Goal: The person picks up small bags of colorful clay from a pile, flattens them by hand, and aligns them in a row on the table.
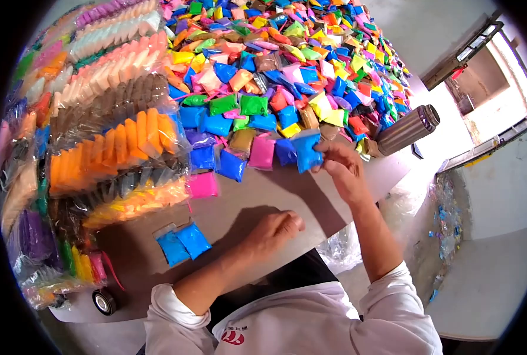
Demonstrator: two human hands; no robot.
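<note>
My right hand (341, 170) pinches a light blue packet (306, 151) by its edge, lifted at the near side of the big pile. My left hand (277, 229) is curled closed above the table near its front edge, with nothing showing from its fingers. To the left of it, two blue packets (183, 242) lie on the table, one overlapping the other. A pink packet (203, 185), a dark blue packet (232, 165) and a magenta packet (261, 152) lie along the pile's near edge.
A heap of small coloured packets (287, 65) covers the table's far part. Clear bags of orange packets (112, 148) and other colours are stacked at left. A steel flask (408, 130) lies tilted at right. A tape roll (104, 302) sits near the front left edge (133, 316).
</note>
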